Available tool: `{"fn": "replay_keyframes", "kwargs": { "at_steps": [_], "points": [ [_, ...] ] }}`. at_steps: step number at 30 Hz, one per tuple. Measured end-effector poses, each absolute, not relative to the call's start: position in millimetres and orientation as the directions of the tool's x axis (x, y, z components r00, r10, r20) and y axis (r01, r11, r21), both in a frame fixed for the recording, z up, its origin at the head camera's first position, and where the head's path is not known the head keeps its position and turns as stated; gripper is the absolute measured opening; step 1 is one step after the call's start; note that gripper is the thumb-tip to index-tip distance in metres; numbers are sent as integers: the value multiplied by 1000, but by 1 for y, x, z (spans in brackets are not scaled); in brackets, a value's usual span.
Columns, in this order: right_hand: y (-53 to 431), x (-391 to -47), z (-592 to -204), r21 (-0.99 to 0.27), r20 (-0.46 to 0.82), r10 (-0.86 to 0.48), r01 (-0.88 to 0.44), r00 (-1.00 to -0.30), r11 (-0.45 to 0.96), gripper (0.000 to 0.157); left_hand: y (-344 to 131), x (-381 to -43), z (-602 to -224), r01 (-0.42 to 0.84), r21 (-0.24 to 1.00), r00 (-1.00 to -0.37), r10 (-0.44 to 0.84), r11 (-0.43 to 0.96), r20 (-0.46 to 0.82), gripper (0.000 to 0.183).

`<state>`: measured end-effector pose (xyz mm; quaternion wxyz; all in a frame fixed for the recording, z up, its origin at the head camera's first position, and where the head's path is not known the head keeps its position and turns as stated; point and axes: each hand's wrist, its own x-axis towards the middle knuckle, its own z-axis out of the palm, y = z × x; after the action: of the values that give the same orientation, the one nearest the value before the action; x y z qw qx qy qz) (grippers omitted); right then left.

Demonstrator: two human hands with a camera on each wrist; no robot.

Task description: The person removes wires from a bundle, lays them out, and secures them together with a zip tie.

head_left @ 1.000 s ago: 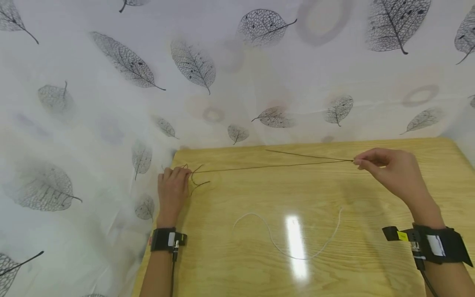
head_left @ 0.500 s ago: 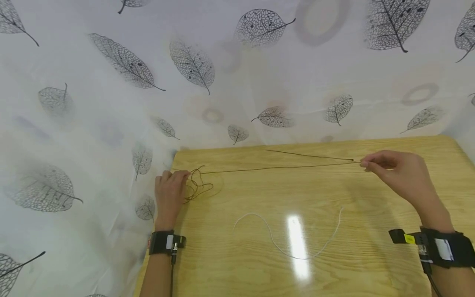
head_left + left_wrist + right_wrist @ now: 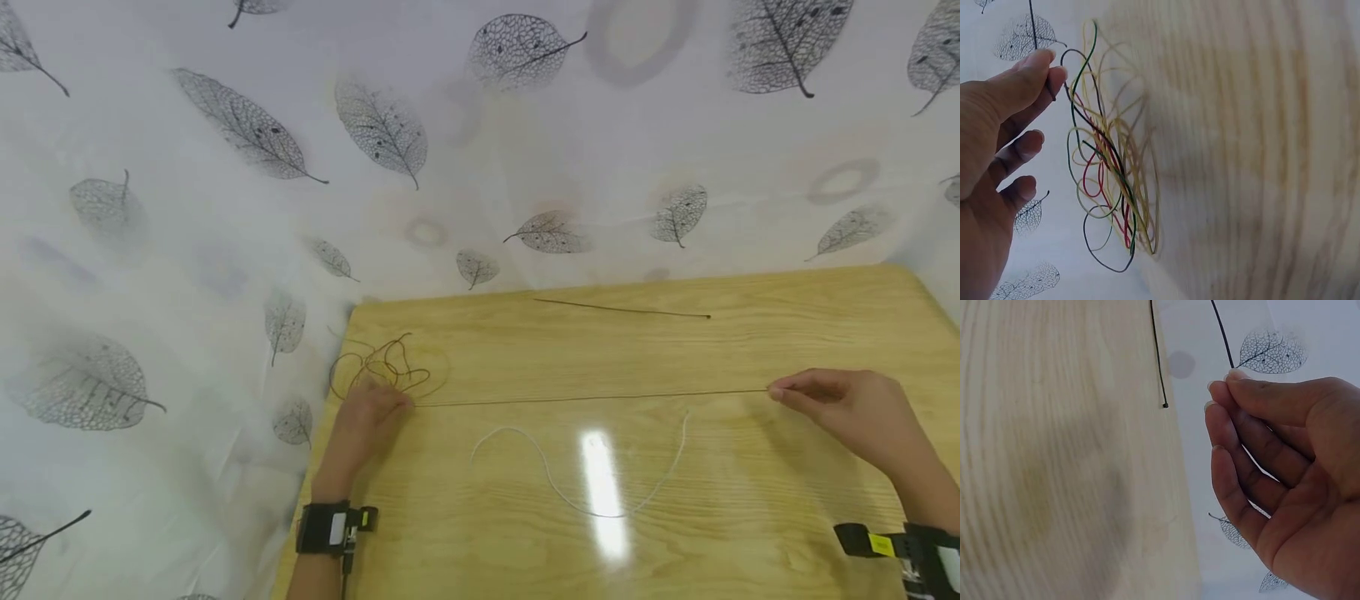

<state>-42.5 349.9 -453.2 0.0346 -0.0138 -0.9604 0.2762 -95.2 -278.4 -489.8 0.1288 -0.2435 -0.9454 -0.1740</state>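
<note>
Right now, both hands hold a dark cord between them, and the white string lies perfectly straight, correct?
No, the white string lies in a wavy curve, as the head view shows; the left hand and right hand do hold a dark cord between them.

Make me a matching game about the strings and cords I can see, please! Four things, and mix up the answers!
1. Long dark cord
2. White string
3. Short dark cord
4. Tangled strings

A. Lying near the far edge of the table
B. Red, green and other colours, in loops
C. Stretched straight between left hand and right hand
D. Curving like a wave

Pairs: 1-C, 2-D, 3-A, 4-B
</note>
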Motion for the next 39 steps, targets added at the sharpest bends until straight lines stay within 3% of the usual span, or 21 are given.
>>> {"fn": "replay_keyframes", "kwargs": {
  "at_steps": [7, 16, 23, 39],
  "points": [
    [353, -35, -472, -548, 17, 48, 31, -999, 836, 32, -272, -87, -503, 488, 307, -868, 420, 817, 264, 3],
    [348, -26, -492, -568, -28, -25, -5, -999, 823, 20, -263, -83, -510, 500, 344, -864, 431, 795, 260, 5],
    [339, -24, -497, -559, 19, -113, -105, -993, 822, 9, -256, -79, -510, 474, 353, -880, 428, 807, 204, 4],
    [311, -23, -495, -655, -2, -197, -147, -980, 741, 15, -241, -77, -512, 443, 406, -895, 423, 799, 144, 9]
  ]
}}
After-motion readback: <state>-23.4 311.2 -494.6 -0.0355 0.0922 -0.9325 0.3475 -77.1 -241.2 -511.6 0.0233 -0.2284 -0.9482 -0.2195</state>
